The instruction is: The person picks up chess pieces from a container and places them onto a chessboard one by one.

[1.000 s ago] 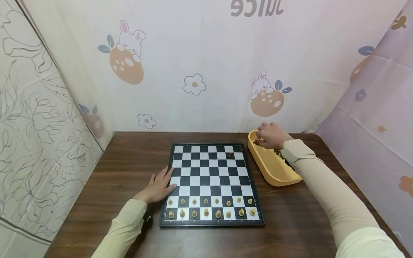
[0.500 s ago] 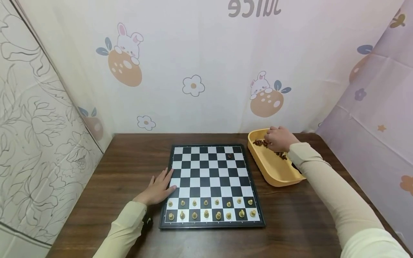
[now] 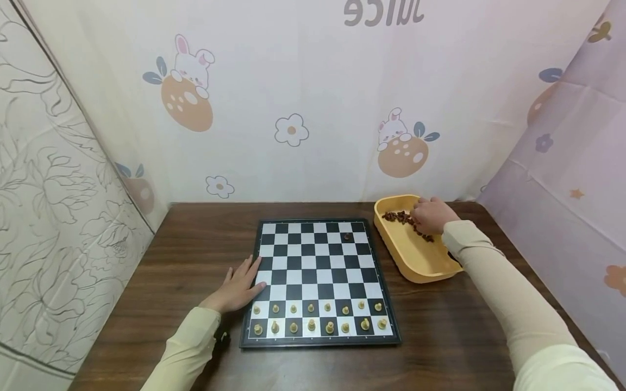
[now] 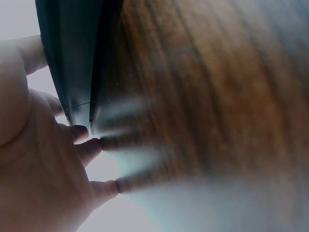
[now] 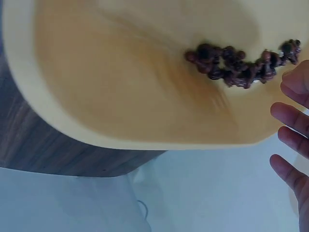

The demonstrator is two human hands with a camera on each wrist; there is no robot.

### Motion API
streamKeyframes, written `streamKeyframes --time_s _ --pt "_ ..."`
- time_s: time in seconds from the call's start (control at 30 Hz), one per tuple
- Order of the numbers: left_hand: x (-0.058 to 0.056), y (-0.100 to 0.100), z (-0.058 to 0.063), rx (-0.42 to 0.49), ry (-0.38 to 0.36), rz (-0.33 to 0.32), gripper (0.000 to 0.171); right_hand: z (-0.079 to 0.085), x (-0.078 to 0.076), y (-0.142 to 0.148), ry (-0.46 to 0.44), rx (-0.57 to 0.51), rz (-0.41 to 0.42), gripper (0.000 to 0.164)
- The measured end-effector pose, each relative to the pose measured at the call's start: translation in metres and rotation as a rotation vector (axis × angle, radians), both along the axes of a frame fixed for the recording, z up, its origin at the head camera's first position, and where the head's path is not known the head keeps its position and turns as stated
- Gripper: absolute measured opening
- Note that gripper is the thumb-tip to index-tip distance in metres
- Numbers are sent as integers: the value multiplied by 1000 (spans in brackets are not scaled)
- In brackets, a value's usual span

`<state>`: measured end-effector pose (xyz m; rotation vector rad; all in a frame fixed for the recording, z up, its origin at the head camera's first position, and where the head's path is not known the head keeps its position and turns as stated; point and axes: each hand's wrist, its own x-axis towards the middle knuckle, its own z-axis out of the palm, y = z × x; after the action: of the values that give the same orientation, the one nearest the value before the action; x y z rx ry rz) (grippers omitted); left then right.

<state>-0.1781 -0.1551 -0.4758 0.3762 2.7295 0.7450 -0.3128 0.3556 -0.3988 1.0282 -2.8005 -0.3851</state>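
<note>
A black-and-white chessboard (image 3: 313, 277) lies on the table. My left hand (image 3: 233, 288) rests with spread fingers on its left edge; the left wrist view has the palm (image 4: 43, 159) beside the dark side of the board. Over the yellow tray (image 3: 415, 266) is my right hand (image 3: 431, 216), close to a row of dark brown chess pieces (image 3: 398, 216). In the right wrist view its separated fingers (image 5: 293, 118) come in beside these pieces (image 5: 236, 67), with nothing visible between them. Part of the row is hidden beneath the hand in the head view.
Two rows of cream chess pieces (image 3: 311, 325) stand along the board's near side. One dark piece (image 3: 347, 237) is near the far right corner. The brown table (image 3: 205, 239) ends at a printed curtain (image 3: 293, 81) behind, with further printed cloth at both sides.
My right hand has moved rightward and slightly nearer over the tray, uncovering more dark pieces at its far left. The left hand stays on the board's edge.
</note>
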Motion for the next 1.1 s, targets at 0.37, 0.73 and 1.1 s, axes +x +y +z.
streamKeyframes --time_s 0.37,0.73,1.1 --pt "2 0 -2 41 33 -11 74 -16 -8 12 -40 64 -47 39" --pt "5 0 0 16 14 2 73 -23 -5 7 -52 124 -76 25" --pt "2 -3 -3 36 28 -5 72 -18 -4 0 9 207 -82 18"
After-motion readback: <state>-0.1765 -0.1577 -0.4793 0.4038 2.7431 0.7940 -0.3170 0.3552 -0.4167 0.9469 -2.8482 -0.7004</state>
